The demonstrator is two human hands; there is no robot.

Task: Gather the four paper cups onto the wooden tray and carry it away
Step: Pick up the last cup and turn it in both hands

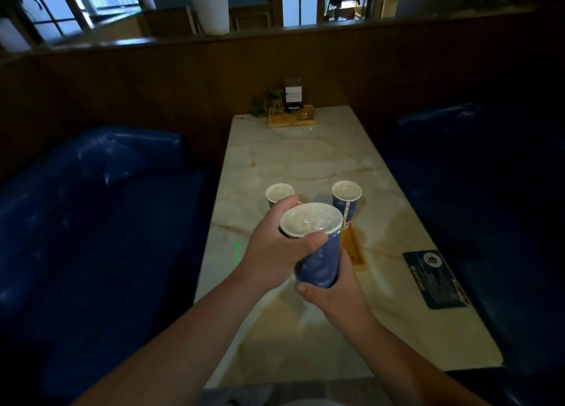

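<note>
Glossy marble-look table [305,167], printed paper cup [321,262], shiny blue upholstery [101,191]

Far half of surface [308,158] open. Two cups [279,193] [346,200] block mid-surface, gap between them; placard [435,278] near right edge; organiser [292,116] at far end.

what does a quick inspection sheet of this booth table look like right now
surface: pale marble-look table, glossy
job's things: one blue paper cup held tilted in the air; two more cups upright behind it; a fourth not seen; wooden tray mostly hidden
clutter: dark placard flat near right edge; wooden condiment stand at far end
grippers: left hand grips the cup near its rim; right hand grips its base
cables: nothing seen
surroundings: blue booth seats, wood partition, windows
</note>
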